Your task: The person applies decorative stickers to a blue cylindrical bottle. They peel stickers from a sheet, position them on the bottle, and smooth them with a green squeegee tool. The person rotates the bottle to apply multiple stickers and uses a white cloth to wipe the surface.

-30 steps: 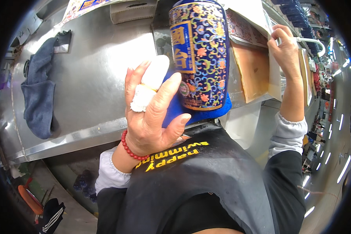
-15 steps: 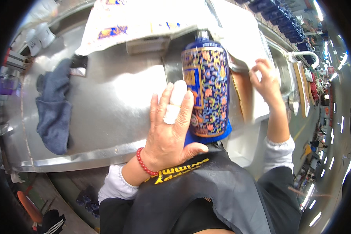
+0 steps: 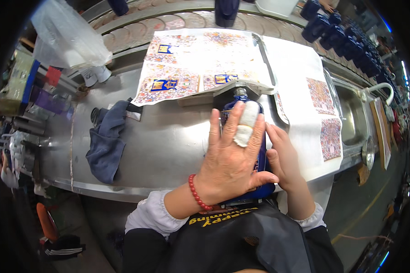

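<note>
A dark blue bottle (image 3: 262, 154) with a clear neck lies in front of me, its neck pointing away; my hands hide most of its patterned face. My left hand (image 3: 234, 159) lies flat over the bottle with fingers stretched and thumb out. It wears a white wrap (image 3: 246, 125) on one finger and a red bead bracelet (image 3: 198, 193) at the wrist. Along the bottle's right side rests my right hand (image 3: 284, 159), its fingers extended and thumb apart, slightly blurred. Nothing shows gripped in either hand.
Beyond the bottle, a printed decal sheet (image 3: 187, 63) lies on a raised tray. A white sheet with patterned pieces (image 3: 321, 95) hangs at right, beside a sink (image 3: 351, 123). A grey-blue cloth (image 3: 107, 145) lies on the metal table (image 3: 164, 159). Several blue bottles (image 3: 335, 36) stand far right.
My right hand has come from the white sheet to the bottle's right side. My left hand has moved from its left edge over its face. The view has shifted, showing more of the far side.
</note>
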The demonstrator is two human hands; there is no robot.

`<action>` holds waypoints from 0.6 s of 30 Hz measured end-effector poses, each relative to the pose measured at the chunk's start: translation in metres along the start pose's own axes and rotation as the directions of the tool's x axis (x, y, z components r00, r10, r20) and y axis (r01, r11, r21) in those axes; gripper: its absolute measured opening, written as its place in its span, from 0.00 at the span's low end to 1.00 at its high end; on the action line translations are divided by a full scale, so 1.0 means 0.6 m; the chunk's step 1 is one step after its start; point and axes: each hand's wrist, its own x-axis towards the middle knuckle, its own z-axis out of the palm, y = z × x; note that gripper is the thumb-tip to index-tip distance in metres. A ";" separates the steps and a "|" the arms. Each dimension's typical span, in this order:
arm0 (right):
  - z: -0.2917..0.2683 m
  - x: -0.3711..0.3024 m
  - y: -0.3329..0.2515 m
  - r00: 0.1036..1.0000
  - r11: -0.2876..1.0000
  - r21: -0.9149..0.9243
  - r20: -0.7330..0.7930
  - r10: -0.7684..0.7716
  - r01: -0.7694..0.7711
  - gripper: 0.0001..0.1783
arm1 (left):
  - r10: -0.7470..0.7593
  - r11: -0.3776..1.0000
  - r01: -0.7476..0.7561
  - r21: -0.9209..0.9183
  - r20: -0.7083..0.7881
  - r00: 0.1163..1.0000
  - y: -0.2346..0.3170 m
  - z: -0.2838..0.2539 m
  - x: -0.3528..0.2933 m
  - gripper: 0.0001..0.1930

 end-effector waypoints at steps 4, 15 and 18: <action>0.003 -0.007 0.005 0.991 0.989 0.105 0.086 0.099 -0.108 0.32 | 0.023 0.998 -0.021 -0.055 0.029 0.999 0.009 -0.004 0.007 0.53; -0.026 -0.022 0.044 0.996 0.990 -0.119 0.040 0.080 -0.075 0.30 | -0.185 0.981 0.196 0.005 -0.303 0.935 -0.103 -0.033 -0.018 0.35; -0.028 -0.025 0.052 0.992 0.982 -0.160 0.050 0.115 -0.105 0.28 | -0.252 0.962 0.267 0.047 -0.211 0.944 -0.128 -0.031 -0.002 0.26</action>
